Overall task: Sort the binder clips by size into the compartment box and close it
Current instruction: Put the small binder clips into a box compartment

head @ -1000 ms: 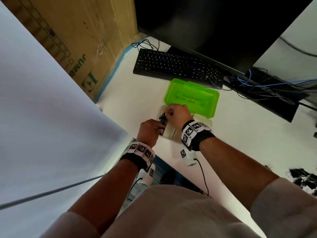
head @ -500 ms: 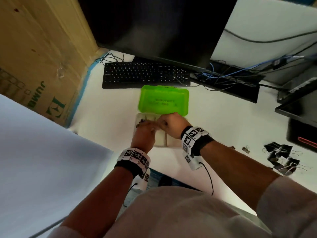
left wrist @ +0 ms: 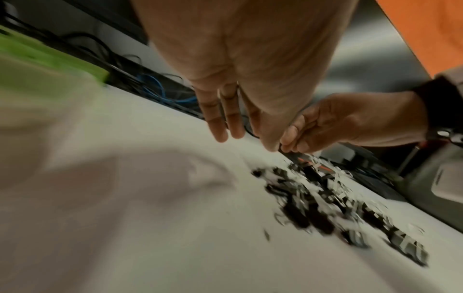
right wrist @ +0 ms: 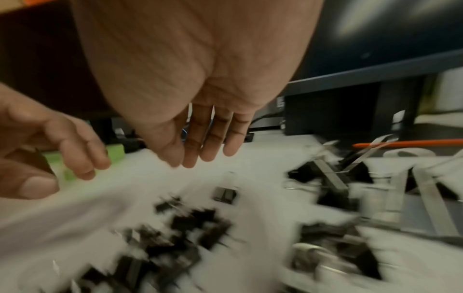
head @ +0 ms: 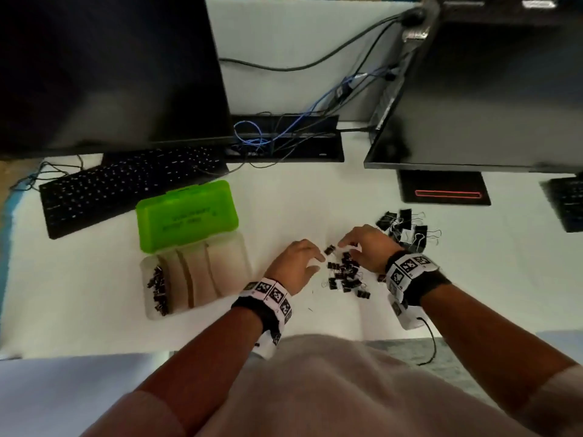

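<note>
The compartment box (head: pixel 243 263) lies open at the left, its green lid (head: pixel 186 216) tipped back. Several small black clips (head: pixel 156 288) fill its leftmost compartment; the other compartments look bare. A pile of small clips (head: pixel 344 275) (left wrist: pixel 313 200) (right wrist: pixel 190 224) lies on the white desk between my hands. Bigger clips (head: pixel 407 228) (right wrist: pixel 333 178) lie just beyond my right wrist. My left hand (head: pixel 315 263) (left wrist: pixel 240 136) hovers at the pile's left edge, fingers straight and holding nothing. My right hand (head: pixel 347 247) (right wrist: pixel 198 158) reaches over the pile, fingers extended above one loose clip (head: pixel 329 249) (right wrist: pixel 225 195).
A black keyboard (head: pixel 126 187) sits behind the box, under a dark monitor (head: pixel 110 74). A second monitor (head: pixel 489 105) stands at the right, with a cable tray (head: pixel 284 143) and blue wires between them. The desk's front edge (head: pixel 94 354) is near my body.
Both hands left the box and moved right to the clip pile. The head view swung right, so the box now sits at the left.
</note>
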Demonstrator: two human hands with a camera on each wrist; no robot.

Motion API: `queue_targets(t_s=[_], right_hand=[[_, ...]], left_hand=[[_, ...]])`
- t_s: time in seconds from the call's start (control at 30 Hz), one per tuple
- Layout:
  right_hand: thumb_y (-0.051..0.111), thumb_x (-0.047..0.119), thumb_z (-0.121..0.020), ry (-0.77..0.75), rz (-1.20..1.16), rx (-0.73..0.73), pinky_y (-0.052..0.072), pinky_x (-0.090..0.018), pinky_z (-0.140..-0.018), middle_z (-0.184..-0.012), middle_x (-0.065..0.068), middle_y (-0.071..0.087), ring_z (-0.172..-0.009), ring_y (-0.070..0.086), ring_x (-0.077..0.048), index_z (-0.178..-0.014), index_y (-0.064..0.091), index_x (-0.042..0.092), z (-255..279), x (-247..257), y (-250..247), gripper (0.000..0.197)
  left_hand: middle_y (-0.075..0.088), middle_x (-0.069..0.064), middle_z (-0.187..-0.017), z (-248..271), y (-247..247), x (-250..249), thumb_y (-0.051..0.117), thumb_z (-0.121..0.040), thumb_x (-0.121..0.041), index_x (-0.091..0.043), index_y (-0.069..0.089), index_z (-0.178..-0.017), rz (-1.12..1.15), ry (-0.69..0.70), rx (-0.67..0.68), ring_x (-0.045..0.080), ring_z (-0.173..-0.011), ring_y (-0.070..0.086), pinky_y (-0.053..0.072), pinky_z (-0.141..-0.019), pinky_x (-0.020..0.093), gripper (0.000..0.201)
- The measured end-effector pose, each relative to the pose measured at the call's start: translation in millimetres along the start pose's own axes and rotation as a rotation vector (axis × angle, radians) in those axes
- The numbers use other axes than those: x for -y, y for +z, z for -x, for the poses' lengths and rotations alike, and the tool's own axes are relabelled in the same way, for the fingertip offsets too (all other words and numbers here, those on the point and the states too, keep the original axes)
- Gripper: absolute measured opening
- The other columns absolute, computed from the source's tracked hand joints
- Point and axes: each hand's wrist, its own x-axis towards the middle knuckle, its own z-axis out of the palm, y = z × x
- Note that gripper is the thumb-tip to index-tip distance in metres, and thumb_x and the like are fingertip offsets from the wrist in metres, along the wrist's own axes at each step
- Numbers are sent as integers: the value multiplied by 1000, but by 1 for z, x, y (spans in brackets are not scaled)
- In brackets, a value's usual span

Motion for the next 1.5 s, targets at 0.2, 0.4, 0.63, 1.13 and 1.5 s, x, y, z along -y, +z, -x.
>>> queue_targets(t_s=[0.2,0.4,0.63,1.13,1.5], right_hand=[[64,5,-77,11,-10,173,39,-31,-103,-130,-2,45,-120,46,-19,-127,52,25,24,-37,14,56],[74,18,-75,-7,36,160,44,-38,-99,-129,-6,43,-117,46,-25,-131,49,19,18,-38,38,60],[51,24,-91,-9,229,74,54,-45,-77,-130,-5,41,-118,44,-28,-132,42,27,7,-25,44,42],[50,3,-87,-59,169,50,47,-40,-88,-124,-12,44,-104,51,-35,-121,54,10,-24,2,58,35],[69,14,-74,30,-110,-78,44,-28,-72,-97,-1,47,-83,57,-22,-96,62,17,-30,6,21,23]], left_hand=[[18,-3,-153,-29,35,-38,79,-68,-37,-29,32,-140,-222,-97,252,20,-142,9,26,-108,51,86],[28,-1,-147,-32,51,-28,71,-79,-21,-24,39,-137,-284,-99,235,22,-134,29,38,-104,47,66],[44,5,-122,-26,46,-10,67,-83,-13,-12,60,-109,-187,-183,84,22,-110,45,47,-90,39,27],[53,6,-86,-11,20,3,51,-83,3,-8,67,-86,-29,-327,-57,21,-75,57,48,-70,27,20],[50,1,-73,-7,-4,5,48,-78,19,2,68,-78,168,-314,-209,21,-68,61,52,-61,18,26]])
